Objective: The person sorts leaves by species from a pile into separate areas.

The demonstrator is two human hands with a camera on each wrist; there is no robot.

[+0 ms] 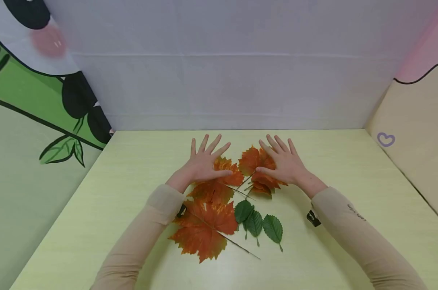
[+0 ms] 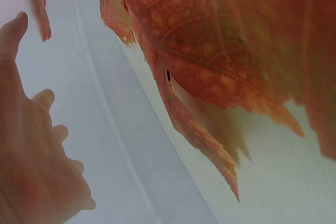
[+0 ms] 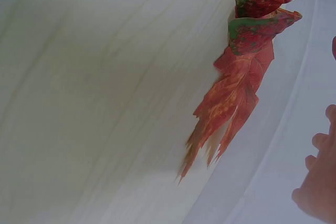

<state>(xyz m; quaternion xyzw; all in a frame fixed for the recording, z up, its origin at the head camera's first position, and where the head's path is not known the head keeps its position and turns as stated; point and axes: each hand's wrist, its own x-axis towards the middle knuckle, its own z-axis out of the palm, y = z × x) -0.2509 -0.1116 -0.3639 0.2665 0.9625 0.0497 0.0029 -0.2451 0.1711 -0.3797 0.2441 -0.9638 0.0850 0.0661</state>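
Both hands are held with fingers spread above the artificial leaves. My left hand [image 1: 204, 164], palm down, overlaps orange maple leaves [image 1: 213, 191] in the head view and holds nothing. In the left wrist view, leaf edges [image 2: 194, 66] hang beside that palm. My right hand [image 1: 285, 164] overlaps another group of orange leaves [image 1: 255, 159], also holding nothing. From the right wrist, that group of leaves [image 3: 233, 93] shows folded and jagged edges. A large orange maple leaf [image 1: 204, 229] with a long stem lies nearer the front. Several small green leaves [image 1: 254, 222] lie to its right.
The pale wooden tabletop [image 1: 331, 161] ends at a light grey-white backdrop [image 1: 226, 88]. A painted panel [image 1: 34, 96] stands on the left, and a beige and pink panel [image 1: 418, 133] on the right. Dark straps [image 1: 313, 218] show at the wrists.
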